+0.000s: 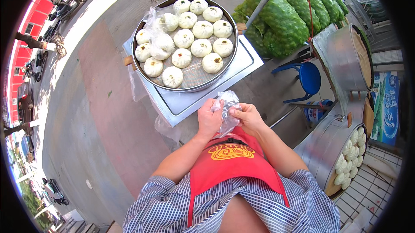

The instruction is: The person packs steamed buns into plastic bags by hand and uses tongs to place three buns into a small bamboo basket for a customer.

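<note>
Between my hands, in front of the red apron [207, 161], is a crumpled clear plastic bag [228, 103]. My left hand [209, 116] grips its left side in a closed fist. My right hand [248, 118] pinches the other side between thumb and fingers. Just beyond them, a round steamer tray [194, 74] with a metal rim and wooden handles sits on a white table [171, 109]. Several steamed buns [183, 38] with bits of filling showing on top lie on its mesh liner. Another clear plastic bag [150, 22] drapes over the buns at the tray's left.
Green mesh sacks [278, 19] of produce are piled beyond a slanted metal pole [264, 1]. A blue stool [309, 78] stands to the right. Large metal steamers [321, 152] are at the far right, one showing pale buns [347, 161]. Motorbikes [66, 7] line the left.
</note>
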The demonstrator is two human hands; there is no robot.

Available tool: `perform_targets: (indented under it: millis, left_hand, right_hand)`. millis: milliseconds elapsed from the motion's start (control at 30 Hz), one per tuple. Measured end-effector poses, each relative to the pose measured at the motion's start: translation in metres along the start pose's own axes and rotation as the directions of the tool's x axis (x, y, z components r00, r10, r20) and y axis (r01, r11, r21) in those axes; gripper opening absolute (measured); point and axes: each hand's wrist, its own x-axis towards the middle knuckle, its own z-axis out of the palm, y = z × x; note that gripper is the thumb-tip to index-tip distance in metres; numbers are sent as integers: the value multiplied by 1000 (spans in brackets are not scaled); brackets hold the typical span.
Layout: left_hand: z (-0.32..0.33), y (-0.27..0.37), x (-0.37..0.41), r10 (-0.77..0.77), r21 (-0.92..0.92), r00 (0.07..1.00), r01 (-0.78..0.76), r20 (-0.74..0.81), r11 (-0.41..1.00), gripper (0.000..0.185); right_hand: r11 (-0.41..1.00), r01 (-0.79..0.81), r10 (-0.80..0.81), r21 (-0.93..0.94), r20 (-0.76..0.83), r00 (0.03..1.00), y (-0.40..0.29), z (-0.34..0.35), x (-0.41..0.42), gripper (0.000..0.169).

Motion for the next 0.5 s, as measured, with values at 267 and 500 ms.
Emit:
perform_targets:
  millis: [267, 500]
  left_hand:
    - [-18, 10, 31, -267, -384, 934, 162, -237, 909, 34]
    - [-8, 17, 66, -158, -258, 838, 22, -521, 966, 16]
  right_hand:
    - [989, 149, -149, 16, 41, 988, -23, 32, 77, 9]
    - [725, 377, -204, -576, 344, 917, -57, 26, 119, 15]
